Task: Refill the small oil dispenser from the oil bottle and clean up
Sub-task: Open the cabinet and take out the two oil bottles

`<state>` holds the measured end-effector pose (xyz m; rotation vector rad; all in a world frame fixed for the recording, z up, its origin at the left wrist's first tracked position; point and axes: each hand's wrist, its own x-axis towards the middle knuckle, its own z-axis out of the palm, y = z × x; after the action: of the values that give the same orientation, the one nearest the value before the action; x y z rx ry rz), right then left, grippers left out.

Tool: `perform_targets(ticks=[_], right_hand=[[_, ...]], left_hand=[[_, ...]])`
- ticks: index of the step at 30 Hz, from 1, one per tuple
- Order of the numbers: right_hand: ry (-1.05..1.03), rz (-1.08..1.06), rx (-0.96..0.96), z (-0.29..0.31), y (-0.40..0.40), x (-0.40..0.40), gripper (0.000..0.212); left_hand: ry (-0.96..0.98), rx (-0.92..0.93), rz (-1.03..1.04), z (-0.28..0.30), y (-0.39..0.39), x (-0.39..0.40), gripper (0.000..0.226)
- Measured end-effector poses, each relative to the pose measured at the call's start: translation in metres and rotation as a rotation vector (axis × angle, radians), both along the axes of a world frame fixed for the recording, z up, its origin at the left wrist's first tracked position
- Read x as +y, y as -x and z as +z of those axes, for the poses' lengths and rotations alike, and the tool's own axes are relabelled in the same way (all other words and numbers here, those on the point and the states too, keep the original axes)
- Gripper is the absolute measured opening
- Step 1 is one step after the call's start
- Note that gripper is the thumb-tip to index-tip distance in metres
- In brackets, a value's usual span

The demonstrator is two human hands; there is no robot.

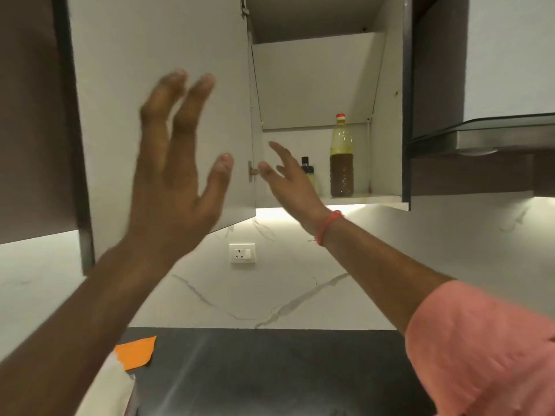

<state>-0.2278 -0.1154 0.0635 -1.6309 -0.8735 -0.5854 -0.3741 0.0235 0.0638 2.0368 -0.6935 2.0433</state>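
Amber-filled oil bottle (pixel 341 157), red-capped, upright on the open cabinet's bottom shelf (pixel 360 199). Just at its nine o'clock, one small oil dispenser (pixel 308 172), black-topped, partly hidden behind the right hand (pixel 288 178). Right hand fingers spread, holding nothing, near the dispenser. Left hand (pixel 177 175) at nine o'clock, spread flat before the cabinet door (pixel 162 55). One bottle, one dispenser, two hands.
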Motion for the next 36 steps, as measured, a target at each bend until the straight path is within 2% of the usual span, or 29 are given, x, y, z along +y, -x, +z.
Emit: perform_targets(ticks=[4, 8, 11, 14, 23, 32, 36], right_hand=[[-0.025, -0.137, 0.1, -0.003, -0.045, -0.044, 0.058], [-0.035, -0.211, 0.159, -0.005, -0.088, -0.082, 0.059], [-0.028, -0.241, 0.19, -0.003, -0.119, -0.107, 0.06], [-0.042, -0.267, 0.191, 0.002, -0.152, -0.132, 0.059], [-0.039, -0.357, 0.184, 0.019, -0.247, -0.167, 0.071], [-0.047, -0.398, 0.278, 0.04, -0.32, -0.155, 0.092], [-0.089, -0.382, 0.338, 0.043, -0.342, -0.147, 0.085]], left_hand=[[0.118, 0.256, -0.199, -0.015, -0.053, -0.041, 0.064], [0.36, 0.57, -0.417, -0.017, -0.123, -0.068, 0.063], [0.518, 0.829, -0.484, -0.008, -0.175, -0.081, 0.067], [0.606, 0.971, -0.5, 0.006, -0.225, -0.091, 0.072], [0.728, 1.043, -0.456, 0.024, -0.339, -0.101, 0.085], [0.826, 1.056, -0.434, 0.035, -0.423, -0.094, 0.089], [0.823, 1.106, -0.461, 0.042, -0.449, -0.093, 0.097]])
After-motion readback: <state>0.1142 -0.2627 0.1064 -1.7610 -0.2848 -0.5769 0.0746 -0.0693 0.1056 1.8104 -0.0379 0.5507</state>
